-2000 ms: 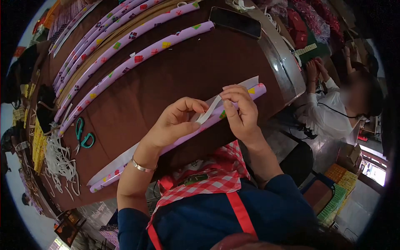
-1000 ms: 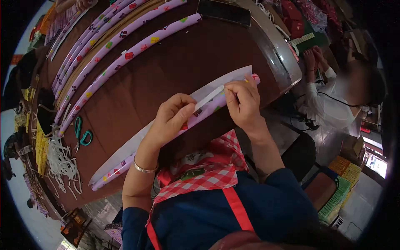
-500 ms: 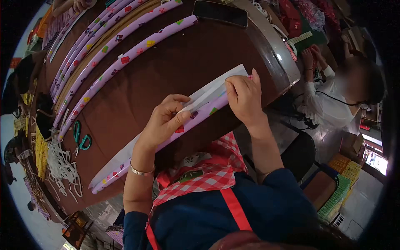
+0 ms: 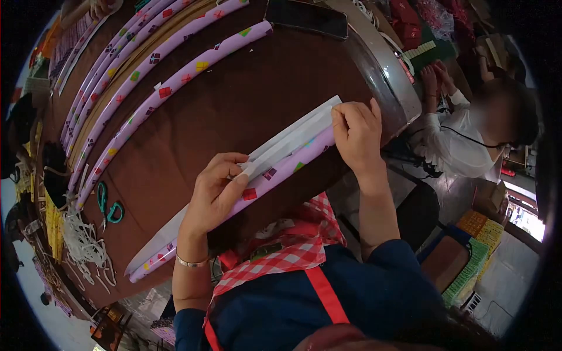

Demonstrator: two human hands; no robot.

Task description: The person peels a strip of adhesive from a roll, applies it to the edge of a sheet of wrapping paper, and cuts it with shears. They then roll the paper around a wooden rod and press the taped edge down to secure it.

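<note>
A long strip of purple wrapping paper (image 4: pixel 266 176) with a printed gift pattern lies slantwise before me, folded lengthwise so that its white back shows along the far side. My left hand (image 4: pixel 212 196) is closed around the middle of the strip, thumb on top along the fold and fingers at its far edge. At the strip's upper right end my right hand (image 4: pixel 362 137) pinches the paper near the corner. The paper's lower left end rests near the table's front edge.
Several purple patterned rolls (image 4: pixel 137 120) lie curved across the brown table (image 4: pixel 193 134). Green-handled scissors (image 4: pixel 108 206) and a tangle of white cord (image 4: pixel 85 240) are at the left. A dark phone (image 4: pixel 307 19) lies at the back. A person in a white top (image 4: pixel 462 143) sits at the right.
My hands have moved farther apart along the paper, the left down and leftward, the right slightly to the right. Both keep hold of the strip.
</note>
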